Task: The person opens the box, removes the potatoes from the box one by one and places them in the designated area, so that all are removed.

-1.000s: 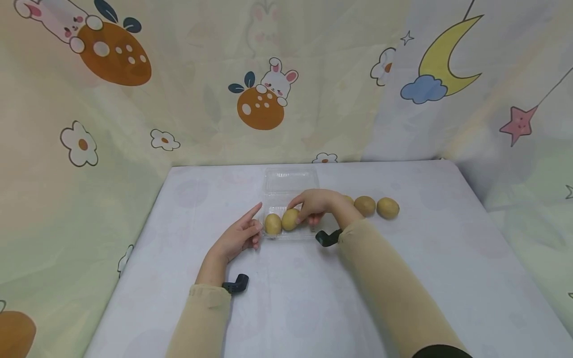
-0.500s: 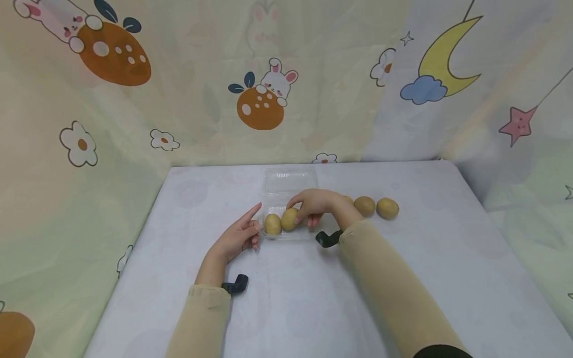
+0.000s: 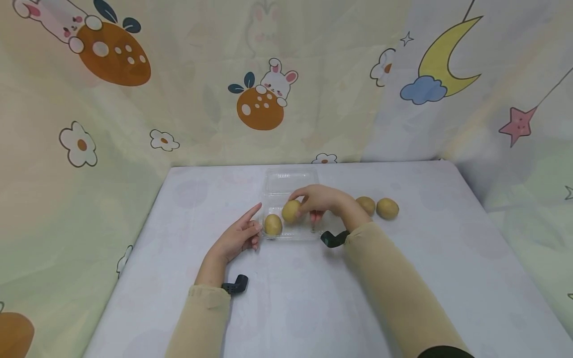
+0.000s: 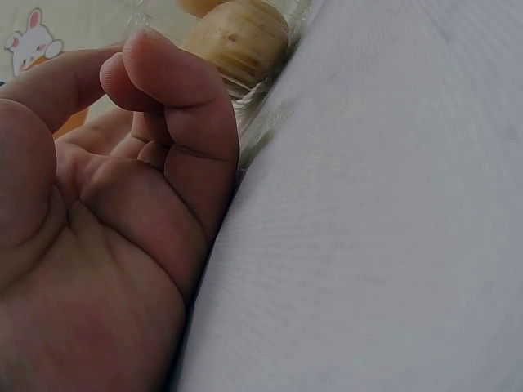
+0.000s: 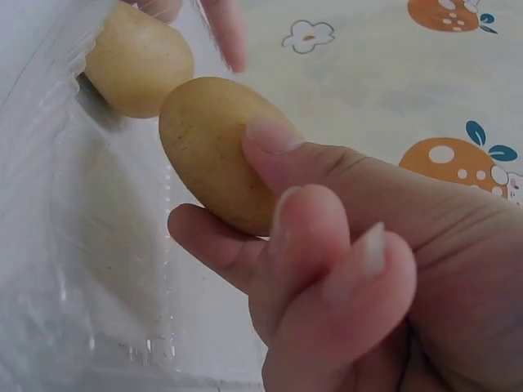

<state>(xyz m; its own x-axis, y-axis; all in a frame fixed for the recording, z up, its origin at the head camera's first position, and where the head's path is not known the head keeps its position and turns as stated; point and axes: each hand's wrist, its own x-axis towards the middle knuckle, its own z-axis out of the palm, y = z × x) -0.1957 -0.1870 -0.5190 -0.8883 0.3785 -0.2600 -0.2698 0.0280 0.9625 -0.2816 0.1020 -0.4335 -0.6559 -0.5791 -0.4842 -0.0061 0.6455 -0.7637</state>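
My right hand (image 3: 318,199) pinches a yellow-brown potato (image 3: 291,211) between thumb and fingers, over the clear plastic clamshell container (image 3: 293,233). In the right wrist view this potato (image 5: 212,151) is tilted, with the thumb on its side. Another potato (image 3: 273,225) sits in the container's front left corner. My left hand (image 3: 239,234) is at the container's left edge, thumb and curled fingers at the rim, index finger pointing along the side. The left wrist view shows the left hand's curled fingers (image 4: 192,122) beside the corner potato (image 4: 241,41); the exact hold is partly hidden.
To the right of the container lie two more potatoes, one (image 3: 366,206) partly behind the right wrist and one (image 3: 387,209) farther right. The container's lid (image 3: 291,180) is folded back on the white-covered table (image 3: 286,303). Printed cloth (image 3: 192,99) hangs behind.
The right hand has lifted the potato up and slightly away from the one in the corner. Its wrist has moved a little right, covering a potato behind it. The left hand is unchanged.
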